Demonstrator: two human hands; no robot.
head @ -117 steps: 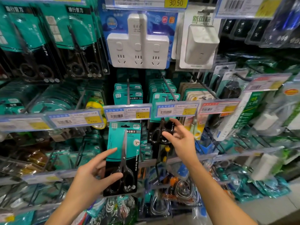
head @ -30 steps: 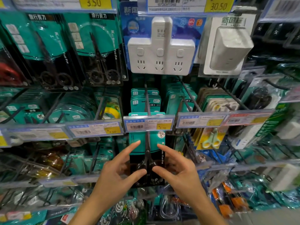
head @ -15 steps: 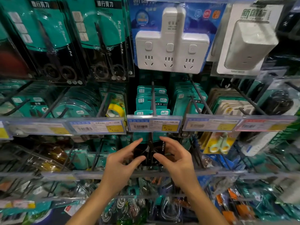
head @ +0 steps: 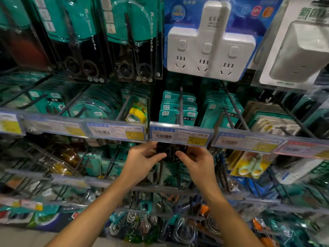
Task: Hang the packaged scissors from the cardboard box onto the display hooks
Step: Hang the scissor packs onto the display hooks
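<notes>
We're in a shop aisle, facing a hardware and stationery display wall: rows of wire display hooks (head: 181, 104) carry carded goods in blister packs, black scissors (head: 78, 50) up top beside white socket adapters (head: 211, 50). Along each row runs a clear rail of price tags (head: 179, 136) with barcodes and yellow price labels, one reading 3.50.

Both hands work in a tight pocket just under the price-tag strip (head: 180, 135), which bars the way up at 12 o'clock. The display hook (head: 181, 106) above it is crowded with teal packs (head: 178, 114). At 3 o'clock, slanting hooks (head: 235, 107) and the yellow scissors pack (head: 249, 166) close in. At 9 o'clock, more hook rods (head: 110, 164) and packages block. Open room lies only at 6 o'clock, along the forearms.
</notes>
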